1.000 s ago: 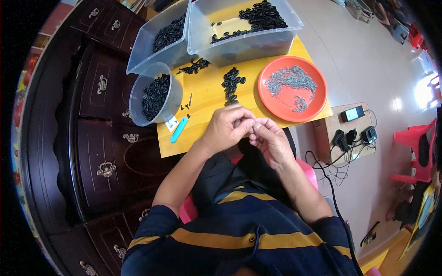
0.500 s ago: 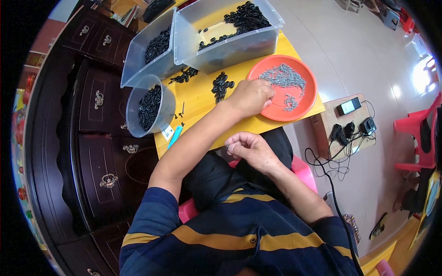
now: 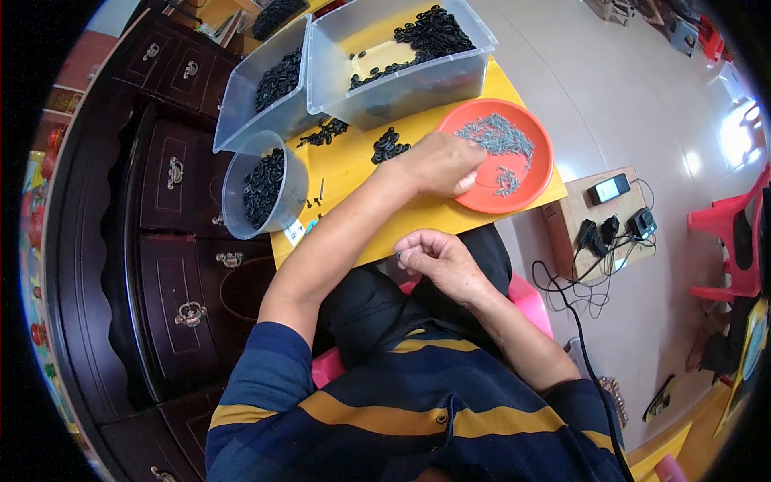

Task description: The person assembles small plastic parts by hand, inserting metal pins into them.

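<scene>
Head view, the only one: left hand (image 3: 446, 165) is over the near-left part of a round, shallow, orange-red plastic bowl (image 3: 540, 173). Fingers look curled in together, but the tips are hidden, so can't tell if they've got anything. Right hand (image 3: 442, 261) hangs just off the edge of the yellow tabletop (image 3: 345, 170), thumb closed against bent fingers, seemingly pinching a tiny dark piece (image 3: 400, 255) at the tips. Too small to ID tbh.

What could go wrong, imo: that dark piece sits over the gap by the black trousers (image 3: 365, 305), so a loose pinch = it drops in the lap or on the floor. Also, L wrist is right beside the loose pile of small black ring-shaped pieces (image 3: 387, 149), so a sideways sweep of the arm could scatter it. Pressing hard on the bowl rim might tip it too, since it's close to the table edge.

Looks-wise: the small, slim grey pin-like bits (image 3: 502, 135) lie in the bowl, dull, pointing every which way, one big heap plus a smaller clump nearer the person, w/ bare orange between. Black rings on the table look slightly shiny, roughly oval, stacked in a messy mound.
</scene>
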The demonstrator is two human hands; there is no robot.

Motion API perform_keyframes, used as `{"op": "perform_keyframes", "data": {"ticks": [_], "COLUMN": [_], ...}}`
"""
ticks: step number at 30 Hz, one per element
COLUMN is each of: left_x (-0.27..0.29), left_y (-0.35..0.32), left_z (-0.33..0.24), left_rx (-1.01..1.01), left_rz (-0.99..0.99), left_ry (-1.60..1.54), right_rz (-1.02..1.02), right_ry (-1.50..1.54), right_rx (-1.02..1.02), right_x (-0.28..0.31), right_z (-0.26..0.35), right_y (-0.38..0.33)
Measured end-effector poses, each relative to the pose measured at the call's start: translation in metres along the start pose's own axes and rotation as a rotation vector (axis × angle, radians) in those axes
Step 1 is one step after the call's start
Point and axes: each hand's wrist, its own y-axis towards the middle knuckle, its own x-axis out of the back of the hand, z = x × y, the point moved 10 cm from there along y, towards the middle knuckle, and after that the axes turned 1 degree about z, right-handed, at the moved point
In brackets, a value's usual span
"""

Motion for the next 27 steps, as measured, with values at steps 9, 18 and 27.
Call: {"op": "perform_keyframes", "data": {"ticks": [9, 18, 27], "left_x": [0.051, -0.002, -0.011], "left_y": [-0.106, -0.177, -0.177], "left_z": [0.017, 0.006, -0.008], "left_rx": [0.363, 0.551, 0.582], "left_rz": [-0.571, -0.652, -0.687], "left_ry": [-0.78, -1.045, -1.094], "right_rz": [-0.133, -0.274, -0.344], "right_ry": [0.23, 0.302, 0.243], "right_rx": [-0.001, 0.013, 0.084], "right_x": [0.017, 0.032, 0.035], "right_z": [0.0, -0.001, 0.007], "right_y": [-0.001, -0.003, -0.003]}}
